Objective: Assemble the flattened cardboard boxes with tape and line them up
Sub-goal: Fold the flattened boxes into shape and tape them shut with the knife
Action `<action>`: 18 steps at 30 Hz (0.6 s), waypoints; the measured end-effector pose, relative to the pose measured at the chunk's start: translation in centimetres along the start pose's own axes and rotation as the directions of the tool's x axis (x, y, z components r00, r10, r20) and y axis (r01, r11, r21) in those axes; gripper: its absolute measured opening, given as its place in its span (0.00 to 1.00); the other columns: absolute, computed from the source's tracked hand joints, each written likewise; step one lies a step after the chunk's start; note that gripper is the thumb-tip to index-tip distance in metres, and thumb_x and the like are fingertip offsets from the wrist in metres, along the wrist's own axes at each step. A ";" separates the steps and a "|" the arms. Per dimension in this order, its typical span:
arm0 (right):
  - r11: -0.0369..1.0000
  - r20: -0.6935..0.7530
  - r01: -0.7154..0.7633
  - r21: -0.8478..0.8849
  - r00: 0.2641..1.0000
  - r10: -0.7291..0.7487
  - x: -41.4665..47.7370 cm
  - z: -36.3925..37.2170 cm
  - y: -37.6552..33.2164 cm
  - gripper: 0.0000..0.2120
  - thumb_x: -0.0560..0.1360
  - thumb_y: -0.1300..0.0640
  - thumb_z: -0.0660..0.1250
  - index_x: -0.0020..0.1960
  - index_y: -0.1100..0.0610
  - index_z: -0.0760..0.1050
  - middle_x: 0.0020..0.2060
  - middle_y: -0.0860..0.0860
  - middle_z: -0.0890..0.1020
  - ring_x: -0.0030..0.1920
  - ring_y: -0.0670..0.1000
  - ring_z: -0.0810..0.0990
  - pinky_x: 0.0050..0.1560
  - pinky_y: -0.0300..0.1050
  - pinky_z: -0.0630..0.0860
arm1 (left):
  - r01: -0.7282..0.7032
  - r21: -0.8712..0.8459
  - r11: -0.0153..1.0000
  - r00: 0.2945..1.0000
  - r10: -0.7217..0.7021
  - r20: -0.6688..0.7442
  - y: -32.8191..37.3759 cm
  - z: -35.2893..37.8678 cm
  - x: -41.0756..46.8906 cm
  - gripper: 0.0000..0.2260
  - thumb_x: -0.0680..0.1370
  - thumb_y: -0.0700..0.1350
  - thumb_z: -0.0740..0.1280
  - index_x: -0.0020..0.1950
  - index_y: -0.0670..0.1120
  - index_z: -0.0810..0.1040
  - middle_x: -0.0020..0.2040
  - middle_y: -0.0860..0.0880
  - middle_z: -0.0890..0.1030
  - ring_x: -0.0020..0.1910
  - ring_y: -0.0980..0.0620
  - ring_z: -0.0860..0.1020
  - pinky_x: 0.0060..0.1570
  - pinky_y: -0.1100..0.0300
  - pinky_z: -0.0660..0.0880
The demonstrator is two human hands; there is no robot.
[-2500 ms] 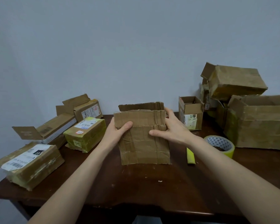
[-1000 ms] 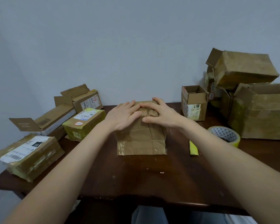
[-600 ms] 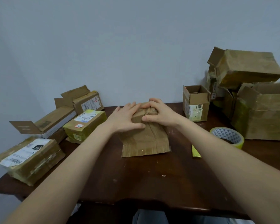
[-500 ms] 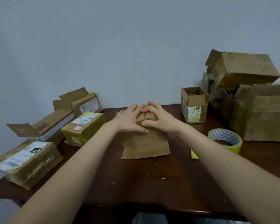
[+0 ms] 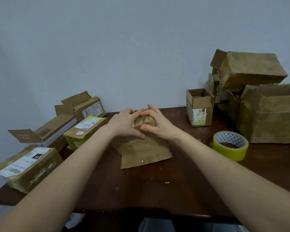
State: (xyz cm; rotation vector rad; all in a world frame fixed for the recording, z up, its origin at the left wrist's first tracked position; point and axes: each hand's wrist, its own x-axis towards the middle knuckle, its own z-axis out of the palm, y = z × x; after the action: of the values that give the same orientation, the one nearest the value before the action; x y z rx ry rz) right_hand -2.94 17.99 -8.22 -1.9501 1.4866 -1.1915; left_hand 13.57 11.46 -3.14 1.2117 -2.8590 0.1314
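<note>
A creased brown cardboard box (image 5: pixel 144 149) stands in the middle of the dark wooden table (image 5: pixel 157 190), its lower edge flaring out toward me. My left hand (image 5: pixel 126 123) and my right hand (image 5: pixel 155 122) lie side by side over its top, fingers bent down over the folded flaps and thumbs pressing on the near face. A roll of yellow tape (image 5: pixel 230 145) lies flat on the table to the right, beyond my right forearm.
Several taped or partly open boxes (image 5: pixel 84 131) lie in a row on the left side. A small open box (image 5: pixel 200 107) stands at the back right, next to a pile of larger boxes (image 5: pixel 268 113). The wall runs close behind the table.
The box was held up in both hands, then set down. Both hands moved onto its top and folded the flaps down; in the last half second they closed in tighter together.
</note>
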 end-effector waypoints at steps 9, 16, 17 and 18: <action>0.999 0.063 -0.048 0.000 0.997 0.048 -0.1 -0.3 -1.0 0.25 0.75 0.48 0.70 0.70 0.46 0.68 0.77 0.51 0.52 0.77 0.51 0.51 0.75 0.50 0.54 | 0.038 -0.277 0.960 0.996 -0.057 -0.062 -0.6 1.8 -0.6 0.45 0.65 0.63 0.74 0.77 0.59 0.55 0.69 0.45 0.65 0.68 0.46 0.62 0.68 0.48 0.63; 1.000 -0.023 -0.013 0.028 1.000 0.014 -2.2 -3.5 -3.1 0.23 0.74 0.49 0.71 0.67 0.48 0.72 0.75 0.52 0.60 0.75 0.47 0.56 0.72 0.43 0.56 | -0.028 -0.108 0.994 0.992 0.014 -0.127 1.2 -1.9 -1.0 0.45 0.58 0.73 0.66 0.74 0.64 0.59 0.65 0.45 0.68 0.65 0.44 0.65 0.63 0.45 0.67; 0.998 -0.043 -0.009 0.062 0.999 0.012 -2.5 -3.8 -3.3 0.23 0.73 0.49 0.71 0.67 0.47 0.72 0.74 0.52 0.61 0.75 0.47 0.58 0.72 0.44 0.57 | -0.032 -0.054 0.998 0.992 0.025 -0.124 1.4 -2.6 -1.1 0.44 0.61 0.70 0.70 0.74 0.65 0.58 0.66 0.45 0.68 0.66 0.44 0.65 0.64 0.46 0.67; 0.995 -0.048 -0.014 0.094 0.999 0.018 -2.8 -3.8 -3.4 0.22 0.74 0.48 0.70 0.67 0.47 0.73 0.73 0.51 0.63 0.74 0.47 0.59 0.71 0.43 0.58 | -0.031 0.011 0.999 0.994 0.032 -0.108 1.5 -3.0 -1.2 0.43 0.63 0.68 0.72 0.74 0.66 0.56 0.66 0.45 0.67 0.66 0.44 0.65 0.64 0.46 0.67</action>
State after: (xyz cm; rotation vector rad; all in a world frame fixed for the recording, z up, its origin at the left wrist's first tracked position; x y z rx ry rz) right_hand -4.33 22.41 -4.68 -1.8564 1.4409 -1.2872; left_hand 13.30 13.66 -0.34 1.1249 -2.7874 0.2051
